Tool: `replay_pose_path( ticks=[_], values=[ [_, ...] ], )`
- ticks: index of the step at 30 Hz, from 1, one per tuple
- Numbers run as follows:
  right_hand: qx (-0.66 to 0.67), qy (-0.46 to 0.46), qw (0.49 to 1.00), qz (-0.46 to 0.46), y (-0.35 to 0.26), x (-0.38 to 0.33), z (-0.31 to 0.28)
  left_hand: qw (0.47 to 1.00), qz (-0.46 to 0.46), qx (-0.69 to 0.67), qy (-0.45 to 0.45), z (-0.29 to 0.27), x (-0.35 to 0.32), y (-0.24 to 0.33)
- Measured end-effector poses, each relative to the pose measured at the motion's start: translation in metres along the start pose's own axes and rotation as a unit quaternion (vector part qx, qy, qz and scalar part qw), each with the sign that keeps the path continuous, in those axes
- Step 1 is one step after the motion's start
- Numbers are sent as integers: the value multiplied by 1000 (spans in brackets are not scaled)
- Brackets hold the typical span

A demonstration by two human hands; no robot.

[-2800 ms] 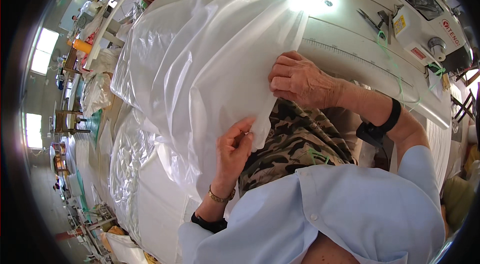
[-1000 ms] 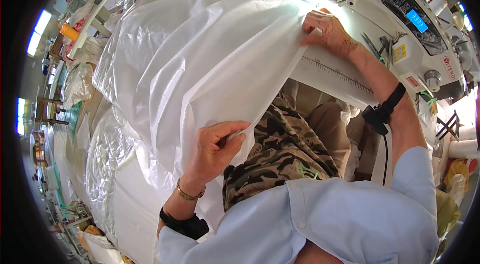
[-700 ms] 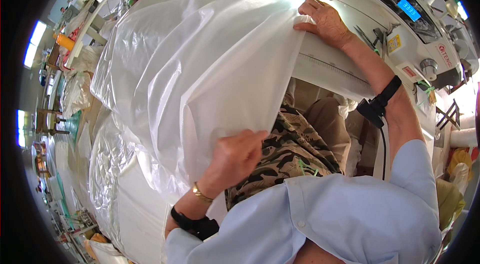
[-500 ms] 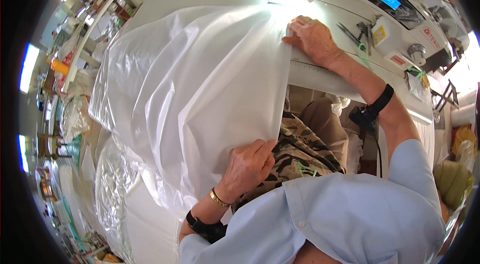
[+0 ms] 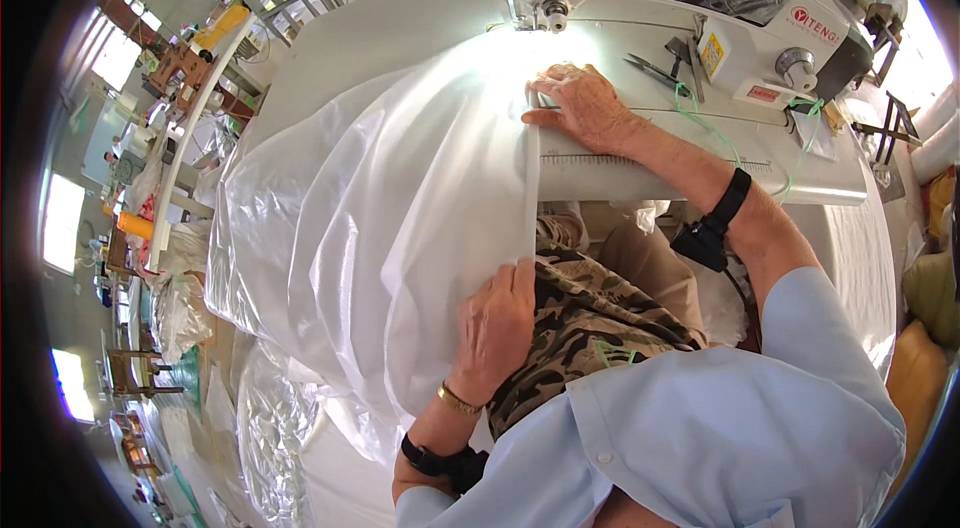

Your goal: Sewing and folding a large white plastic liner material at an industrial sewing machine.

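Note:
A large, shiny white translucent sheet (image 5: 410, 198) lies across the sewing machine's table and hangs over its near edge in long folds. My right hand (image 5: 585, 108) is at the sheet's right edge, just in front of the brightly lit needle area, its thumb and fingers closed on that edge. Nearer to me, my left hand (image 5: 497, 328) grips the same edge, fingertips pressed together. Between the hands the edge runs nearly straight. Glare hides the needle and the presser foot. The white sewing machine (image 5: 745, 23) stands at the far right with its display lit.
Black-handled snips (image 5: 652, 71) and a small dark tool (image 5: 680, 50) lie beside the machine, near green thread (image 5: 700, 118). A ruler scale (image 5: 640, 160) runs along the table's front. Crumpled clear sheeting (image 5: 275, 438) lies at lower left. Shelving and an orange thread cone (image 5: 135, 225) stand farther left.
The view has shifted, so the machine sits lower and farther left. My left hand appears closer to my right hand. Both keep hold of the sheet's edge.

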State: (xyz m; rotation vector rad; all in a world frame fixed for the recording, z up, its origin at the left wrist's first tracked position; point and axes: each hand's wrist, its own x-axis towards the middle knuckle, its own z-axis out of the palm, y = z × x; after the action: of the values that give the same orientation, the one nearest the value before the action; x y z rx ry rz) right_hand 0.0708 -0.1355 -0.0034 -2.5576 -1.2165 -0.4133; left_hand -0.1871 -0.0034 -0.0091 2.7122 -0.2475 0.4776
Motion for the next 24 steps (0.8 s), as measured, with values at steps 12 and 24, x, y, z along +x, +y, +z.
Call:
replay_pose_path(
  ticks=[12,24],
  values=[
    [56,-12,998,1,3,-1,-2,992,-7,71,-101,13,104,-7],
    [79,6,997,21,5,-2,5,991,48,124,-2,36,200,-29]
  ],
)
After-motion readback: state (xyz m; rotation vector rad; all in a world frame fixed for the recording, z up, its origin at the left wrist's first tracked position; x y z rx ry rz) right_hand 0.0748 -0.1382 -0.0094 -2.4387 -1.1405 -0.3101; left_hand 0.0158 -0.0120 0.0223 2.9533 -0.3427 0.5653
